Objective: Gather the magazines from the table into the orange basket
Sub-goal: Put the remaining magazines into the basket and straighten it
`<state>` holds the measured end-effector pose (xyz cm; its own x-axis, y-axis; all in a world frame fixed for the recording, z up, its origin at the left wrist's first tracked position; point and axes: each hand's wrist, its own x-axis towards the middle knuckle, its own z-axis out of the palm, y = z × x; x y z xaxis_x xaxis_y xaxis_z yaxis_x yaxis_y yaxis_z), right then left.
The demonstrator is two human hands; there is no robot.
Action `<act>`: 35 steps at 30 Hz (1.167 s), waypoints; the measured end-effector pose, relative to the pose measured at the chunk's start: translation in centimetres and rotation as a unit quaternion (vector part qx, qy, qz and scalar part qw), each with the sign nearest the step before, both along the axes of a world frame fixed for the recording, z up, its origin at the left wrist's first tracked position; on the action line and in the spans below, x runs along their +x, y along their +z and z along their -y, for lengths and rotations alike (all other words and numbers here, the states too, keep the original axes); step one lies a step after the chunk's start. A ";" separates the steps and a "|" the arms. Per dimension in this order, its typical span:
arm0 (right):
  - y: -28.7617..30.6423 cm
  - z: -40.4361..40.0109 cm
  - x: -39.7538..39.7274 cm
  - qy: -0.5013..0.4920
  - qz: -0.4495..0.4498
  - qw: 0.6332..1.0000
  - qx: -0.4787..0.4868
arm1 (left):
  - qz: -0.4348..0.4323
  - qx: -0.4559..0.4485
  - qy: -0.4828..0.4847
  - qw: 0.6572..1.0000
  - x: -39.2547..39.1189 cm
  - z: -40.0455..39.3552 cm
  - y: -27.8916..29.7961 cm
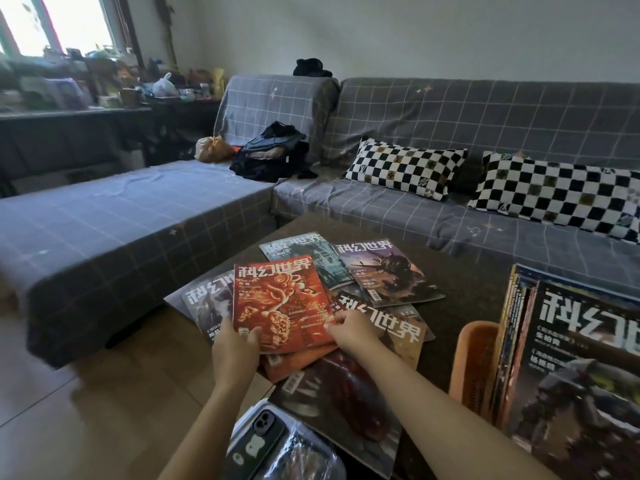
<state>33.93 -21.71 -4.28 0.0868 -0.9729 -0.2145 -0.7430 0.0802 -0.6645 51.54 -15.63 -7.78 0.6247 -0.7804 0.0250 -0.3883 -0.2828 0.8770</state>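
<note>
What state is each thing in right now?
Red magazine: held by both hands, on top of the pile.
Left hand: grips its near left edge.
Right hand: pinches its near right corner.
Basket: upright, magazines standing in it.
Phone: lying back up.

1. A dark table (467, 292) stands in front of a grey checked sofa (485, 140) bearing 2 black-and-white checkered cushions (405, 168).
2. Magazines lie fanned and overlapping on the table; a red magazine (282, 303) sits on top, tilted.
3. The left hand (235, 351) grips the red magazine's near left corner, thumb on the cover.
4. The right hand (349, 329) pinches its near right edge with curled fingers.
5. A teal magazine (311, 251) and a purple magazine (388, 271) lie beyond it, touching.
6. At right, an orange basket (474, 368) holds upright magazines (571, 368).
7. A phone (254, 441) lies at the table's near edge, beside a clear plastic wrapper (298, 459).
</note>
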 end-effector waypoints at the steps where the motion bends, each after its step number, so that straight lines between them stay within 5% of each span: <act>1: -0.2 -0.1 0.0 -0.006 -0.003 1.000 0.005 | -0.044 -0.013 0.000 0.999 0.2 -0.2 0.2; 5: -0.6 -0.9 -0.6 -0.042 0.025 0.999 0.020 | -0.275 -0.025 -0.025 0.961 0.7 -0.8 1.2; 8: -0.4 -1.8 -1.4 -0.070 0.076 0.994 0.040 | -0.344 -0.065 -0.051 0.935 0.4 -2.2 2.4; 14: 1.4 -5.1 -3.3 -0.103 0.326 0.931 0.129 | -0.305 -0.139 -0.147 0.930 -1.3 -5.3 5.6; 20: 5.0 -8.1 -7.1 -0.109 0.462 0.879 0.052 | -0.304 -0.182 -0.223 0.908 -3.5 -7.3 9.0; 25: 7.9 -11.2 -12.5 -0.094 0.495 0.861 -0.059 | -0.370 -0.179 -0.298 0.862 -7.7 -7.9 10.5; 35: 7.4 -17.8 -26.5 -0.220 0.445 0.861 -0.110 | -0.254 -0.107 -0.464 0.842 -20.7 -7.1 10.2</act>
<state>7.46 -3.91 3.12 -0.2661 -0.9621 -0.0591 0.1390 0.0224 -0.9900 30.83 -8.52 2.38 -0.2793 -0.9500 0.1398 0.0859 0.1202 0.9890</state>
